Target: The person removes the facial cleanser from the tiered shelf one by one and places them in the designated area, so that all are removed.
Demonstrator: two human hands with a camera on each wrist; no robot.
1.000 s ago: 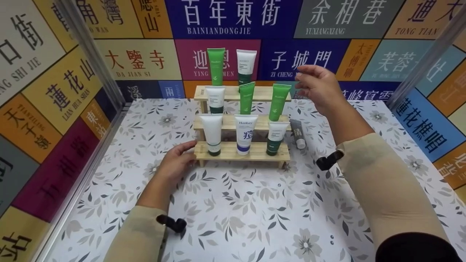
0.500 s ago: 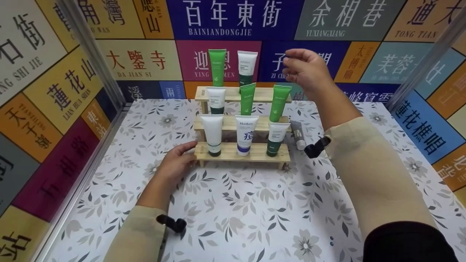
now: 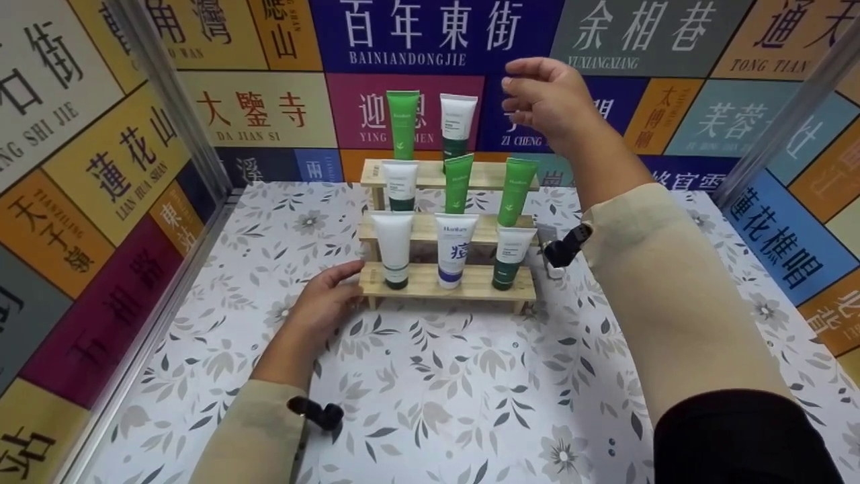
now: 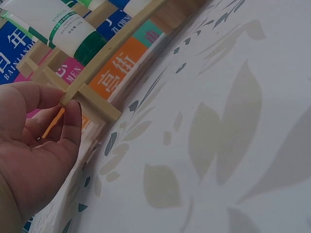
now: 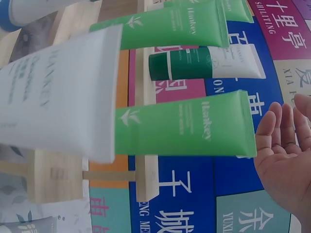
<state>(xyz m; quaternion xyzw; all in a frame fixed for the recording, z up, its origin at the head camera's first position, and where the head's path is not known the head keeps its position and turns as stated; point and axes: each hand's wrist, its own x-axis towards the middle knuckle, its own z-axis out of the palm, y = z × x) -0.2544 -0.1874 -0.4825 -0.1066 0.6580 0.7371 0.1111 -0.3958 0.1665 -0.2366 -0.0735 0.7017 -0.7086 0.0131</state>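
Note:
A three-tier wooden stand [image 3: 363, 232] bears several upright squeeze tubes. My left hand [image 3: 327, 299] pinches the left end of its lowest step between thumb and fingers, as the left wrist view also shows [image 4: 39, 141]. My right hand [image 3: 552, 101] is raised to the right of the top step, its fingers loosely bent and holding nothing. Nearest to it are a white and dark green tube [image 3: 458, 124] on the top step and a green tube [image 3: 516, 191] on the middle step. The lowest step carries a plain-faced white tube [image 3: 392, 245], a white and blue tube [image 3: 455, 245] and another white and green tube [image 3: 512, 252].
A grey tube [image 3: 547, 236] lies on the table right of the stand, partly hidden by the right wrist camera [image 3: 568, 247]. Leaf-patterned cloth [image 3: 430, 390] covers the table. Panels with printed characters [image 3: 262, 111] stand behind and at both sides.
My right hand has risen and moved left, towards the top step. Its wrist camera now covers part of the grey tube. My left hand and the tubes stay put.

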